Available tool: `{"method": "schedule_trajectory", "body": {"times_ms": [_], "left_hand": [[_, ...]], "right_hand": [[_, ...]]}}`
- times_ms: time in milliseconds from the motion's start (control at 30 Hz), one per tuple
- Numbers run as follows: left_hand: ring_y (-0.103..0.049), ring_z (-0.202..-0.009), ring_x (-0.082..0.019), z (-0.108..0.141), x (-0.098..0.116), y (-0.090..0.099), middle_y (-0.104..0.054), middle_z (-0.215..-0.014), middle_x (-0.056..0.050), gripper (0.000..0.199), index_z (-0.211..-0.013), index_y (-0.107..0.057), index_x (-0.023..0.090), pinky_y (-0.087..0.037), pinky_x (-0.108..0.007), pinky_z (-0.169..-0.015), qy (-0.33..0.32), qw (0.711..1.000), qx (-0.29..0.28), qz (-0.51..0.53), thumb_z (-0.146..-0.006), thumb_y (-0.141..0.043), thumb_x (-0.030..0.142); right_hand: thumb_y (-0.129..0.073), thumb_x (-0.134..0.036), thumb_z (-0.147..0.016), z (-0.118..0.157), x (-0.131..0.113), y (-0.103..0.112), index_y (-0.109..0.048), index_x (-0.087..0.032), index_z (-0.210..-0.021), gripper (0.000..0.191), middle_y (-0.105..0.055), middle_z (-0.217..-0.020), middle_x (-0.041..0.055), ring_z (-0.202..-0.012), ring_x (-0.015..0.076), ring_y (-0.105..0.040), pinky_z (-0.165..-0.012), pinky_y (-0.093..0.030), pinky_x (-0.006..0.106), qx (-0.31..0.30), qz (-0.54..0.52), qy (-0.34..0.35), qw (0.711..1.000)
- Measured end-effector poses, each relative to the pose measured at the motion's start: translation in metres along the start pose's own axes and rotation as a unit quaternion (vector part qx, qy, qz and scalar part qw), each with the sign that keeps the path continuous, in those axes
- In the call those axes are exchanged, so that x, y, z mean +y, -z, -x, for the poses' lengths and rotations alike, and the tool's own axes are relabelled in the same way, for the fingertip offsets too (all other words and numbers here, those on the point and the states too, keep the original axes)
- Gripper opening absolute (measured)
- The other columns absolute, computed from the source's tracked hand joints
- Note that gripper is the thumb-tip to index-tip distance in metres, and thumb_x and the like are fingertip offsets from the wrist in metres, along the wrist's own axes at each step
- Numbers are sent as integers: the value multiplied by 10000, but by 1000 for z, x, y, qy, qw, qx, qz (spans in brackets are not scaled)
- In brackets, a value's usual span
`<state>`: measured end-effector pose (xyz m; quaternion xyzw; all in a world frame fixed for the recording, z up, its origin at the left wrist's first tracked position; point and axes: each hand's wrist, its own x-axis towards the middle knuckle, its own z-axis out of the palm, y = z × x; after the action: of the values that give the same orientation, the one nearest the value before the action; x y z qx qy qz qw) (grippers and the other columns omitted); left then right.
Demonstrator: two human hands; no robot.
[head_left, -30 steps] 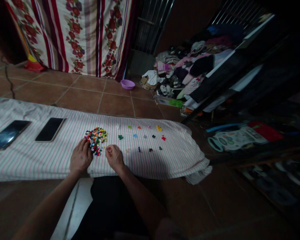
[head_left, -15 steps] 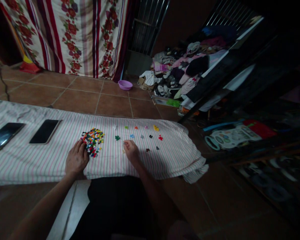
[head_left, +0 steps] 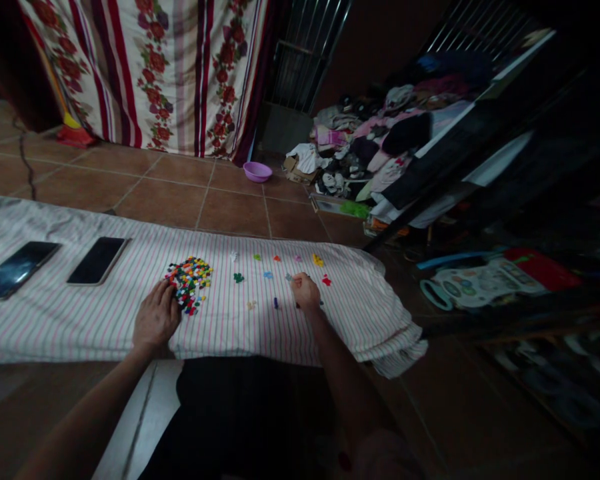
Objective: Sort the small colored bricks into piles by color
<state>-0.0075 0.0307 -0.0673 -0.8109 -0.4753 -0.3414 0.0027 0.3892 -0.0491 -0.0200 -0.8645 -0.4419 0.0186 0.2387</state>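
Observation:
A heap of small multicoloured pieces (head_left: 193, 283) lies on the striped cloth (head_left: 220, 333). My left hand (head_left: 156, 313) rests flat at the heap's left edge, fingers spread and touching it. To the right, small groups sorted by colour sit in rows: dark green (head_left: 239, 277), light blue (head_left: 268, 275), yellow (head_left: 318, 260), red (head_left: 327, 281), beige (head_left: 251, 305) and dark blue (head_left: 275, 303). My right hand (head_left: 305, 292) is closed in a pinch beside the grey group (head_left: 289, 277); what its fingertips hold is too small to make out.
Two phones (head_left: 20, 270) (head_left: 98, 261) lie on the cloth at the left. Beyond it, a purple basin (head_left: 257, 172) stands on the tiled floor, near piled clothes (head_left: 365, 143). A colourful toy panel (head_left: 480, 277) is at the right.
My right hand has moved right, from near the beige group to the grey one, uncovering the dark blue pieces. My left hand stays by the heap. The view has shifted slightly.

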Motion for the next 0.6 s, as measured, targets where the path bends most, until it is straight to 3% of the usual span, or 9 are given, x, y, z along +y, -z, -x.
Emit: {"method": "schedule_trajectory", "body": {"times_ms": [200, 600], "left_hand": [[-481, -1320, -317, 1, -1, -2, -572, -1339, -195, 400, -1244, -548, 124, -423, -498, -1076, 1, 1000, 9, -7, -903, -400, 271], [-470, -1342, -297, 0, 2, -1, -562, -1368, -187, 401, -1247, -555, 127, -406, -490, -1101, 27, 1000, 0, -12, -911, -394, 274]], "right_hand": [[-565, -117, -814, -7, 9, -3, -668, -203, -879, 149, -725, -884, 30, -806, 157, -648, -687, -409, 235, -47, 40, 2, 998], [-535, -99, -772, -17, 11, -18, -658, -211, -836, 178, -714, -809, 27, -750, 163, -635, -667, -417, 243, -31, 23, 22, 999]]}}
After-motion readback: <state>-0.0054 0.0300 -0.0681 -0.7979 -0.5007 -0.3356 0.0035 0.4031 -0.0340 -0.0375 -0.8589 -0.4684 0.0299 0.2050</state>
